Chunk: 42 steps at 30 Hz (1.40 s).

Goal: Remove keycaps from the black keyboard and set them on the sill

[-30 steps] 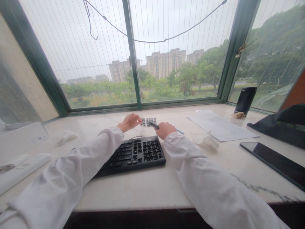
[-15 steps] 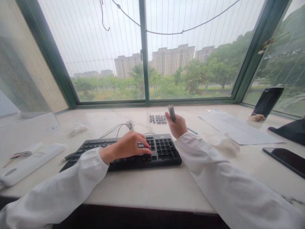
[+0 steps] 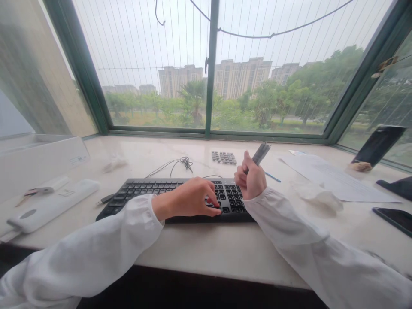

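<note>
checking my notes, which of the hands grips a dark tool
The right hand, dark tool pointing upward; the left hand, over the keyboard, shows none.

Keyboard (image 3: pixel 133 191): hard plastic, mostly matt, faint sheen on key tops. Loose keycaps (image 3: pixel 224 158): plastic, dull. Held tool (image 3: pixel 262 151): slight sheen toward end; metal or plastic, cannot tell. Desk (image 3: pixel 202 246): smooth, polished, stone-like, softly reflective. Sleeves (image 3: pixel 106 240): thin cloth, matt, creased. Sheet (image 3: pixel 331 176): flat paper, matt. Crumpled wrap (image 3: pixel 322 197): thin, wrinkled, paper or film unclear. Phone (image 3: pixel 395 219): glossy, glassy face. Power strip (image 3: pixel 64 201): smooth plastic. Cable (image 3: pixel 186 162): plastic-coated look. Windowpane (image 3: pixel 138 43): clear glass.
</note>
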Each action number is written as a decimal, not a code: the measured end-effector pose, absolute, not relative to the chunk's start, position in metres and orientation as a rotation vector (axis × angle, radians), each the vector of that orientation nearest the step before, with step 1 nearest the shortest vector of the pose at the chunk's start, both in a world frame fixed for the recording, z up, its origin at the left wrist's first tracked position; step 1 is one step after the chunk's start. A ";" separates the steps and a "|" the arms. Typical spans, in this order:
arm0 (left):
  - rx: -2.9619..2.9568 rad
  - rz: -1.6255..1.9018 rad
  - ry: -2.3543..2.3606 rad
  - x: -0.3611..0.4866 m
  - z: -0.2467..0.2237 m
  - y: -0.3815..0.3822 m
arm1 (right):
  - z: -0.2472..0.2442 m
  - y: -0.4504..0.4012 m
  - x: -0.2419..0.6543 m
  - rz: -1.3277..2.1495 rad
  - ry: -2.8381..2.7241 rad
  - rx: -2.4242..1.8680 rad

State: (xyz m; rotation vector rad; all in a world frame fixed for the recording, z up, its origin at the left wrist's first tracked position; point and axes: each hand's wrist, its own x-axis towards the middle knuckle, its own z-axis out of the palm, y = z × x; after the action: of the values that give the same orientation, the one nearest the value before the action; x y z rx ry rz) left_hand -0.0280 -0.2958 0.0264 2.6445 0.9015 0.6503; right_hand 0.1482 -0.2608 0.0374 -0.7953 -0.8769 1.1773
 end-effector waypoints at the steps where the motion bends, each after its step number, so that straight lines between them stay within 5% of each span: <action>1: 2.642 0.651 0.902 -0.028 0.026 -0.296 | 0.038 -0.266 0.144 1.229 -0.839 -0.769; 10: 2.552 0.658 0.918 -0.026 0.026 -0.297 | 0.021 -0.290 0.122 1.440 -0.736 -0.775; 31: 2.386 0.603 0.746 -0.033 0.022 -0.284 | 0.006 -0.301 0.100 1.263 -0.783 -0.804; 42: 2.215 0.597 0.676 -0.033 0.019 -0.279 | -0.007 -0.314 0.106 1.019 -1.308 -0.622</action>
State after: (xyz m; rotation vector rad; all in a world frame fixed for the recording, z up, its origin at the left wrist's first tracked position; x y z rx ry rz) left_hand -0.0331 -0.2793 0.0191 2.2146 0.6761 0.5968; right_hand 0.1057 -0.3142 -0.0067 -0.6224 -1.3083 1.0195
